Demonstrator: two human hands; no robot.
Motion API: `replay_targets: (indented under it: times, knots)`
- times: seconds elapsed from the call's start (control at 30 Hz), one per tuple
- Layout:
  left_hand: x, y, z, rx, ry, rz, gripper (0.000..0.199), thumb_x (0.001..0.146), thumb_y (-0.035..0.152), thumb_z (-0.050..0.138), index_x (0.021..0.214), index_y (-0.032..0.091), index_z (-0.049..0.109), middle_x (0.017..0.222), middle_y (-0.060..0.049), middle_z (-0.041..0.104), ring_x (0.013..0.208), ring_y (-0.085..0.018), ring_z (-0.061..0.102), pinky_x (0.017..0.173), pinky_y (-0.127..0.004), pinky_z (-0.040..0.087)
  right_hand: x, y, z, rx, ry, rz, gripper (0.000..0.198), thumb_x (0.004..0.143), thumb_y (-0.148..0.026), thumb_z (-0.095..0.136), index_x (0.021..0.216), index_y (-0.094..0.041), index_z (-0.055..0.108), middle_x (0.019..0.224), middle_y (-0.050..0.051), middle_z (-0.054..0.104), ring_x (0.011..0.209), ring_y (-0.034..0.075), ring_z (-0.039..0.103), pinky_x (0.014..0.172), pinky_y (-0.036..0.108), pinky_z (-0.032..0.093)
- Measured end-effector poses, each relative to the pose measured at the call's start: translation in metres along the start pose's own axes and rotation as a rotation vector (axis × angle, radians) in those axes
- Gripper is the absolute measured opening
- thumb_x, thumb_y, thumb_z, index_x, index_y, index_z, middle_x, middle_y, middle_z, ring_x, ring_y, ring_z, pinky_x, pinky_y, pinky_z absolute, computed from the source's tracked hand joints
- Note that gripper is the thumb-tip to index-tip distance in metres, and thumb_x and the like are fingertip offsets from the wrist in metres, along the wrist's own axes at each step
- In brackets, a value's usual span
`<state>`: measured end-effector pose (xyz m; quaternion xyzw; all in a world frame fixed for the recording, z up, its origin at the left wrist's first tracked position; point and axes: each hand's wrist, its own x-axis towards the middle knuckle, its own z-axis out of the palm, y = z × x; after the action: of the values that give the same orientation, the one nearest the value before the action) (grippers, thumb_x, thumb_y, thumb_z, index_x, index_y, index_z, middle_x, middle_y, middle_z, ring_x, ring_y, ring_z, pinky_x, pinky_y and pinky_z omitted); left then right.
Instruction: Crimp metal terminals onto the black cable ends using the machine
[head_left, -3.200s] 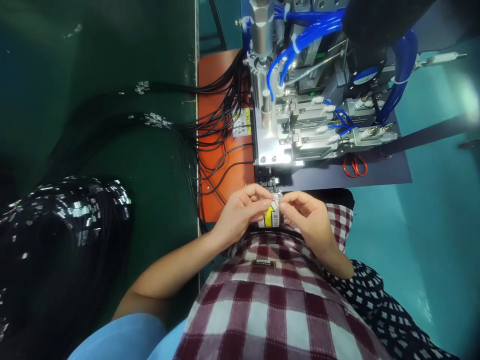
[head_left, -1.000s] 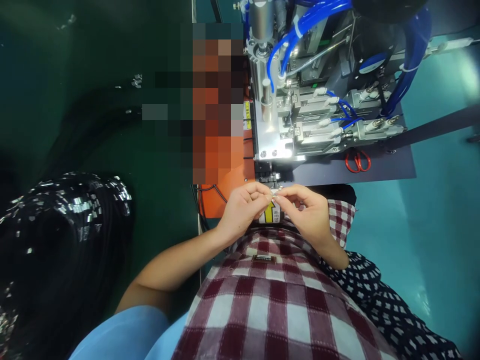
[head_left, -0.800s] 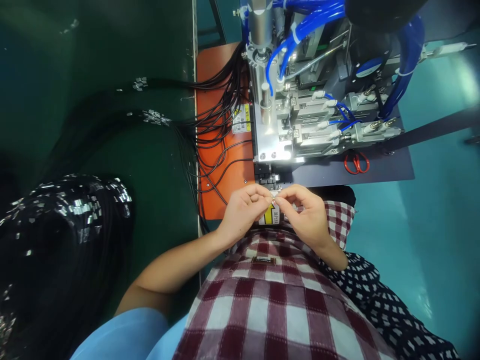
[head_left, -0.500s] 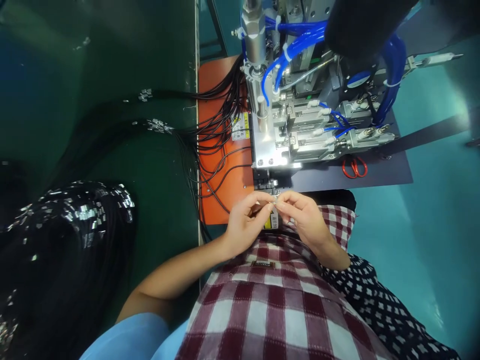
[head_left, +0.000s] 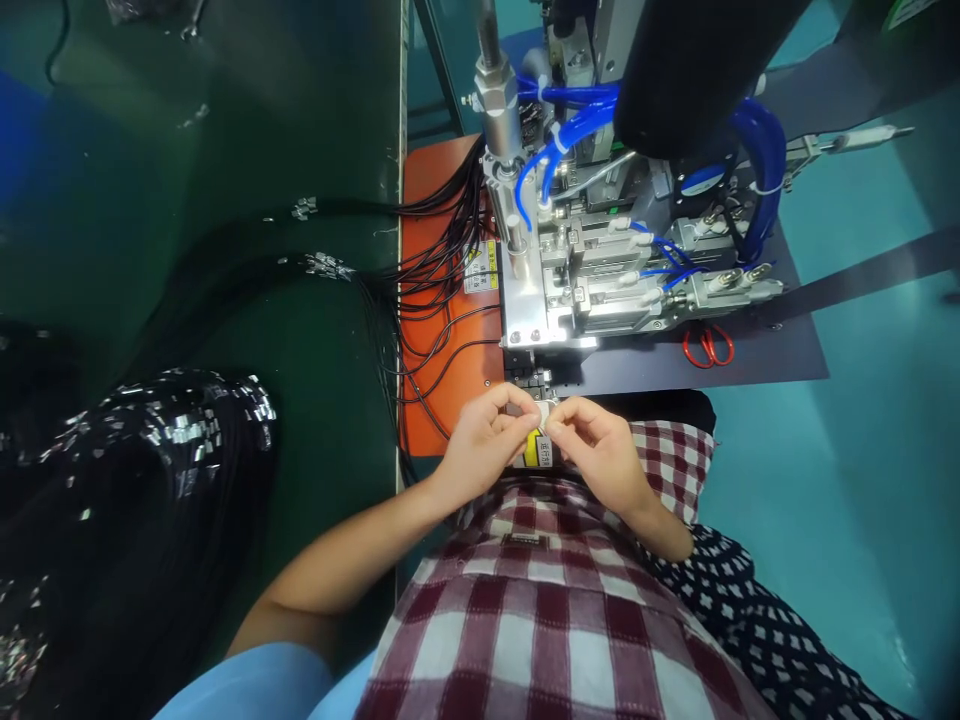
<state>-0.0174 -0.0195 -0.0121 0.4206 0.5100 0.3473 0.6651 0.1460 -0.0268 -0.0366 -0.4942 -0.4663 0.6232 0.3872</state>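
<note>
My left hand (head_left: 489,438) is closed, with thumb and forefinger pinched together over the front of the machine. Right beside it, my right hand (head_left: 598,450) is pinched too, its fingertips just short of the left ones. Whatever lies between the fingers is too small to make out. Just beyond my fingertips is a small dark metal fixture (head_left: 531,380) at the machine's front edge. Below the fingers shows a yellow and white label (head_left: 538,450), partly covered by my left hand.
The machine (head_left: 600,270) with blue air hoses (head_left: 585,125) stands ahead. Black cables (head_left: 442,215) cross an orange plate (head_left: 424,410) from the green table (head_left: 330,420). A big cable coil with shiny ends (head_left: 187,430) lies left. Red-handled scissors (head_left: 707,347) lie right.
My fingertips have drawn slightly apart and a little lower, both hands still pinched. The whole view has shifted slightly, with the machine appearing lower.
</note>
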Motion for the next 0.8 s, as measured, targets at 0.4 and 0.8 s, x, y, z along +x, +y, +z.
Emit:
replay_targets:
  times: [0.4,0.8]
  knots:
    - [0.031,0.004,-0.026,0.853,0.107,0.443,0.006,0.090,0.015,0.057,0.088,0.017,0.062,0.081,0.000,0.056,0.076,-0.012,0.056,0.069,-0.023,0.047,0.052,0.002,-0.022,-0.079,0.013,0.043,0.016,0.080,-0.030,0.067,0.074,-0.016,0.063,0.062,-0.002,0.057,0.054,0.010,0.048,0.054,0.025,0.038]
    - [0.041,-0.011,-0.043,1.362,-0.052,0.768,0.032,0.097,0.017,0.040,0.116,0.017,0.065,0.082,-0.005,0.057,0.072,-0.015,0.059,0.062,-0.023,0.050,0.058,0.006,-0.028,-0.137,-0.023,0.132,0.016,0.080,-0.032,0.067,0.076,-0.017,0.064,0.064,-0.001,0.058,0.055,0.011,0.051,0.055,0.026,0.042]
